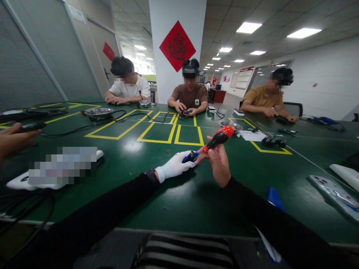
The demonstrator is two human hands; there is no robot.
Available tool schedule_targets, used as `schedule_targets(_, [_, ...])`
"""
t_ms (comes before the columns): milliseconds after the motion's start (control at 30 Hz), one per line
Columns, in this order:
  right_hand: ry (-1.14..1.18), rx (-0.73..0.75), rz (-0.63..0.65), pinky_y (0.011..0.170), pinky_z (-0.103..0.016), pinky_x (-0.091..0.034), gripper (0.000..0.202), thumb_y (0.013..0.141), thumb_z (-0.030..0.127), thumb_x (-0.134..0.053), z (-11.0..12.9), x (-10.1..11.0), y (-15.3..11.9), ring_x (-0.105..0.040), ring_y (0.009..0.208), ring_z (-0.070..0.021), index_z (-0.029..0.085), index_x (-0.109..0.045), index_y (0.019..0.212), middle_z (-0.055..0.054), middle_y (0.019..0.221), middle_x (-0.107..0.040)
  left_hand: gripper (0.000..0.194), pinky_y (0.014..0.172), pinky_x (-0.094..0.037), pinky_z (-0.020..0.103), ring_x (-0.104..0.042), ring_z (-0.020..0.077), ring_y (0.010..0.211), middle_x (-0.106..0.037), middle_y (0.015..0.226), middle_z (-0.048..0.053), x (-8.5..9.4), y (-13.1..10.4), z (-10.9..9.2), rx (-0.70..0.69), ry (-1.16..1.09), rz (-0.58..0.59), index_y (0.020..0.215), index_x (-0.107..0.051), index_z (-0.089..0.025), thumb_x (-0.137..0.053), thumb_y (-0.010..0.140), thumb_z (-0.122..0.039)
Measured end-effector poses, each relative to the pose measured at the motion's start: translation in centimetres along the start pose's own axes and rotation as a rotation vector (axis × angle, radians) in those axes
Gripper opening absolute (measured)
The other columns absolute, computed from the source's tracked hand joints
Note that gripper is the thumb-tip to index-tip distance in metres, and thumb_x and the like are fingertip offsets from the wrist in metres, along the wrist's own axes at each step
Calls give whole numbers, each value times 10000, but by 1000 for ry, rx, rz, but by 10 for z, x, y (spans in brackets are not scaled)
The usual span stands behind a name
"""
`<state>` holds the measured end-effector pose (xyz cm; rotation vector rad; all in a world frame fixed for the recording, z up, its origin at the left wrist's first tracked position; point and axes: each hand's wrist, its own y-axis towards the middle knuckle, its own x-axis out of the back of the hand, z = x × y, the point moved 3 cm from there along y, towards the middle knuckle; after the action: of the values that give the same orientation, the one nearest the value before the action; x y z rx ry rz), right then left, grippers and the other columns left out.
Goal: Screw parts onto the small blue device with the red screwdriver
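My left hand (177,166), in a white glove, is closed around a small blue and black part (190,157) above the green table. Bare and just to its right, my right hand (220,166) grips a screwdriver with a red and black handle (220,138). The handle tilts up to the right, while its lower end points down-left at the blue and black part. Whether the tip touches that part cannot be made out.
Yellow tape rectangles mark the green table (179,205). Three people sit across it, and another person's hand (17,140) enters at left. Metal bowls (98,113), black parts (274,141), a clear case (333,192), a white device (64,168) and cables surround the workspace.
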<state>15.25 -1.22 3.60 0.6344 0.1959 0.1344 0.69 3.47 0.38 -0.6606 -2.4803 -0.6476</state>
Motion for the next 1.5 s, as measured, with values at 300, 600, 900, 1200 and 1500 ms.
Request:
schedule_targets(300, [-246, 132, -176, 802, -358, -508, 226, 766, 249, -671, 5, 7, 4, -629, 823, -166, 215, -526, 936, -43, 979, -640, 299, 596, -445, 246, -527, 120, 589, -603, 760, -3, -2, 0, 2, 62, -64, 39, 959, -596, -140, -580, 771, -372])
schedule_targets(600, [11, 34, -93, 661, -293, -511, 259, 864, 255, -504, 3, 3, 9, -516, 532, -78, 277, -420, 1108, 56, 789, -498, 309, 627, -441, 252, -544, 134, 636, -621, 796, 8, -1, 1, 3, 25, -26, 18, 985, -612, -143, -585, 776, -369])
schedule_targets(900, [-151, 123, -123, 812, -368, -505, 148, 847, 230, -569, 7, 8, 7, -633, 695, -123, 215, -488, 970, -48, 1066, -608, 358, 616, -454, 252, -543, 128, 607, -628, 787, 11, -3, 1, 7, 71, -46, 64, 1042, -591, -137, -570, 793, -393])
schedule_targets(1200, [-16, 72, -128, 696, -324, -483, 189, 880, 195, -497, 2, 9, 7, -581, 644, -122, 257, -429, 1045, 45, 780, -554, 424, 831, -477, 309, -612, 200, 898, -652, 1042, 55, 2, 3, 1, -7, -6, 31, 1152, -572, -171, -620, 760, -324])
schedule_targets(1500, [-350, 181, -68, 919, -434, -428, 93, 843, 192, -563, 13, 11, 8, -606, 966, -221, 223, -541, 927, -38, 899, -645, 435, 902, -467, 359, -618, 234, 979, -661, 1078, 61, 0, 2, 3, -26, 43, 62, 1195, -553, -178, -594, 787, -323])
